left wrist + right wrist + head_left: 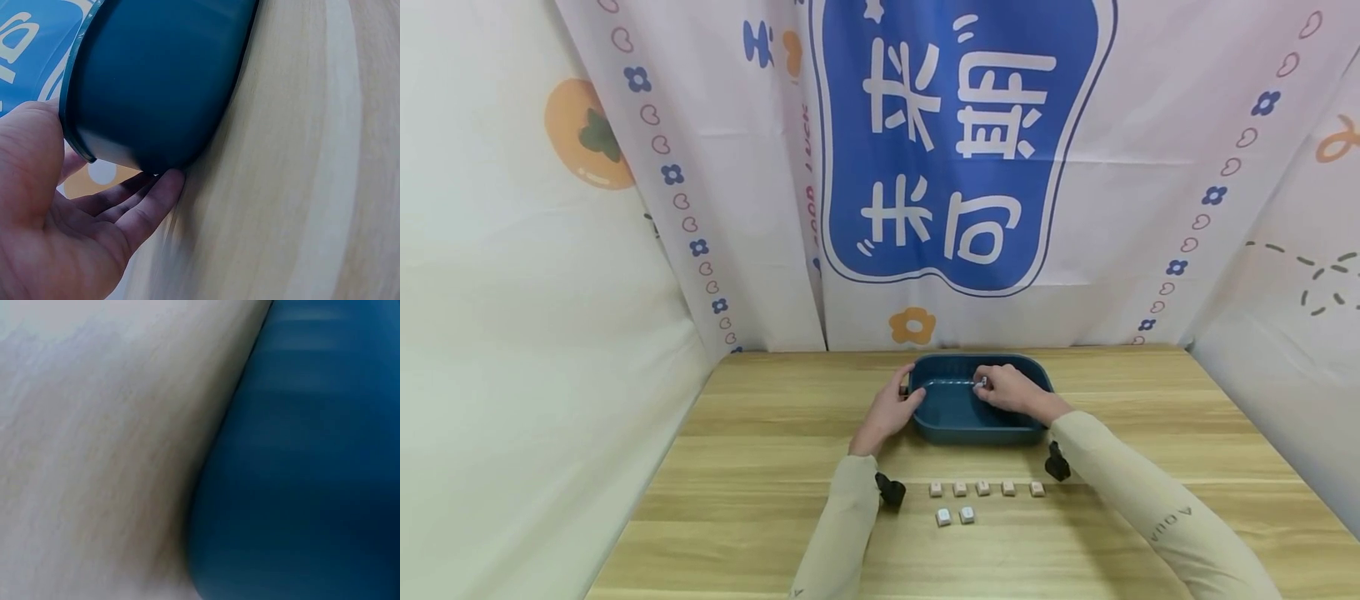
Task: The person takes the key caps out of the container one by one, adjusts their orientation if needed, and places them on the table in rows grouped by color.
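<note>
Left hand (889, 410) grips a blue tray (977, 435) — right hand (1009, 389) pinches what looks like a white keycap (981, 383) inside.

Dk teal tray (947, 408); keycaps (982, 488): 5 pinkish-white, 2 white; lt wood-grain table (775, 467).

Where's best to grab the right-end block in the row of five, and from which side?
Probably pinch the right-end block by its left and right faces, coming straight down from above: it sits low and flat on the table, with a gap to the neighbouring block and bare wood on its right.
</note>
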The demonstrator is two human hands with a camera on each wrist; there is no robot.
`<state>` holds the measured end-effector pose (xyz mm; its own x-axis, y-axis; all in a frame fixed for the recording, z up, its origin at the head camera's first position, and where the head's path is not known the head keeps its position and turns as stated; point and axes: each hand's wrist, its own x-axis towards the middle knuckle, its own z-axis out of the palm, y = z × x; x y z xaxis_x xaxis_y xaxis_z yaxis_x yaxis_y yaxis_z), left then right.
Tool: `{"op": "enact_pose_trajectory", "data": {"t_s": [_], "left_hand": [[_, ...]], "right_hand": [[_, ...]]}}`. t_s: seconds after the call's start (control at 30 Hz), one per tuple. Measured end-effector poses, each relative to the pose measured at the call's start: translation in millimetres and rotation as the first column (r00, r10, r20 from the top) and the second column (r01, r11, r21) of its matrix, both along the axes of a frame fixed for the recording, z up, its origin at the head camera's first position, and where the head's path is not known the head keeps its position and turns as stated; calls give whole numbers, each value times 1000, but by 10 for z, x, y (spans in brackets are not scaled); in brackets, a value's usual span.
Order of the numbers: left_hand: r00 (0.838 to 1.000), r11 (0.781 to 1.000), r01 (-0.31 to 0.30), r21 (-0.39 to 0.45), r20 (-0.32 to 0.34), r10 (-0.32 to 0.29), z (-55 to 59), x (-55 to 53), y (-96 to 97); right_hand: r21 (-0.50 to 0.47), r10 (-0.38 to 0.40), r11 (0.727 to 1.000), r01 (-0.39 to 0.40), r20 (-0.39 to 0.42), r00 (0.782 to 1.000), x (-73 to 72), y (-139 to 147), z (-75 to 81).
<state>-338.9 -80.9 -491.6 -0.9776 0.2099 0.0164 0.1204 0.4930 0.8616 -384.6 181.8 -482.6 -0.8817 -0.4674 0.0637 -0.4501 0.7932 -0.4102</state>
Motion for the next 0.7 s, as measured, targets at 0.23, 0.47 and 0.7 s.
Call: {"op": "enact_pose_trajectory", "data": {"t_s": [0.23,0.47,0.7], "left_hand": [[1000,1000,-4,9,12,4,-18,-7,0],[1000,1000,-1,11,15,1,-21,-17,5],[1000,1000,-12,9,19,12,-26,-28,6]], "right_hand": [[-32,-14,999,14,-17,1000,57,24,59],[-56,1,998,-3,-41,999,113,41,127],[-64,4,998,-7,-50,999,202,42,204]]}}
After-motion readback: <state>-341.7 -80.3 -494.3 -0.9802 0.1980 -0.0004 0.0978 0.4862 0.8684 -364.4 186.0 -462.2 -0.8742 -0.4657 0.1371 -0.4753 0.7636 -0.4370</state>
